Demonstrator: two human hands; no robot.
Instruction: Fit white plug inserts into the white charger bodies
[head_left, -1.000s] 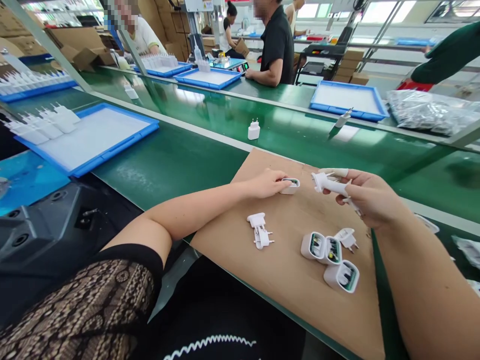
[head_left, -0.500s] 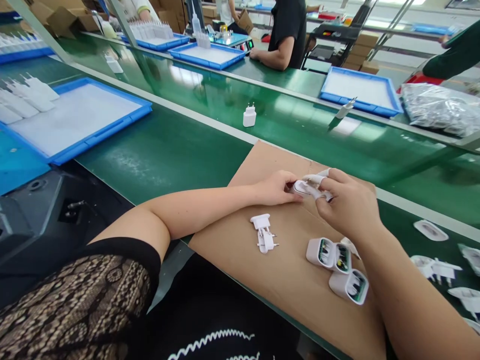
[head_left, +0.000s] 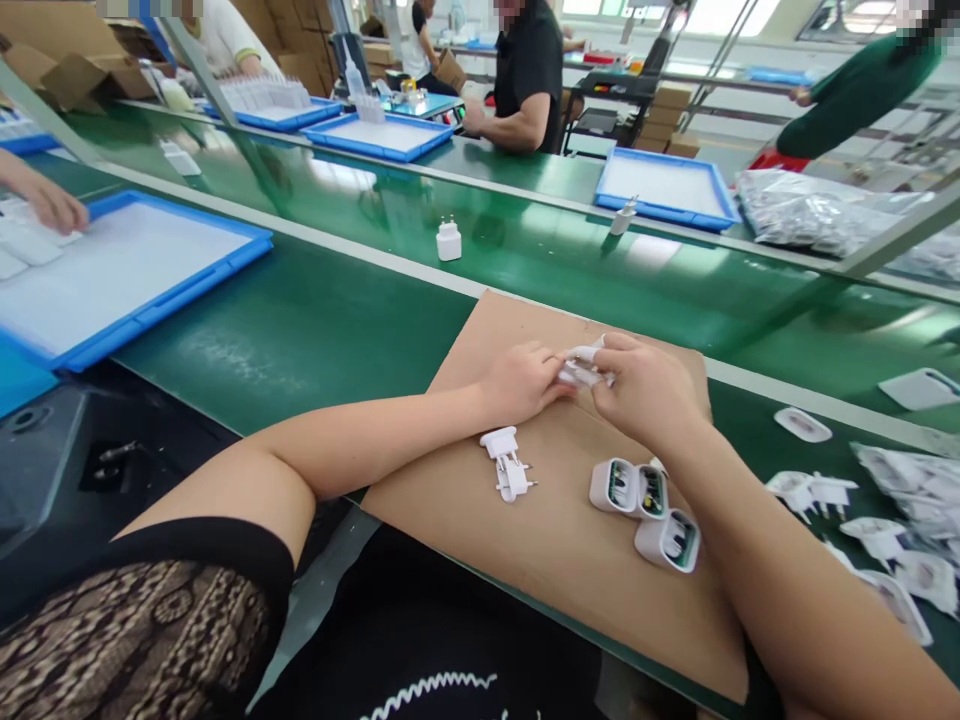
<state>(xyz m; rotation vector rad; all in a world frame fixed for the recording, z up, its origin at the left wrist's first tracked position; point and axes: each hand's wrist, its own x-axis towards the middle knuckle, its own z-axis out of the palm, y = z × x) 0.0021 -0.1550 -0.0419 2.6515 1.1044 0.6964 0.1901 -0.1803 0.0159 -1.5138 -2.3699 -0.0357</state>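
Both my hands meet over a brown cardboard sheet (head_left: 555, 530) on the green bench. My left hand (head_left: 525, 382) grips a white charger housing (head_left: 577, 375), and my right hand (head_left: 645, 392) presses a white plug cap onto it, fingers closed round the piece. The joint between the two parts is mostly hidden by my fingers. Two loose plug caps (head_left: 508, 462) lie just below my left hand. Three open charger housings (head_left: 645, 505) sit beside my right forearm.
A finished white charger (head_left: 448, 240) stands on the green conveyor belt (head_left: 525, 250) beyond the cardboard. A blue tray (head_left: 127, 275) lies at left, with another person's hand (head_left: 49, 200) on it. More white parts (head_left: 877, 520) are piled at right. Other workers sit across the belt.
My right hand brought the plug cap from the right onto the housing in my left hand; both hands are now pressed together. The view shifted slightly, and another person's hand appeared at the left tray.
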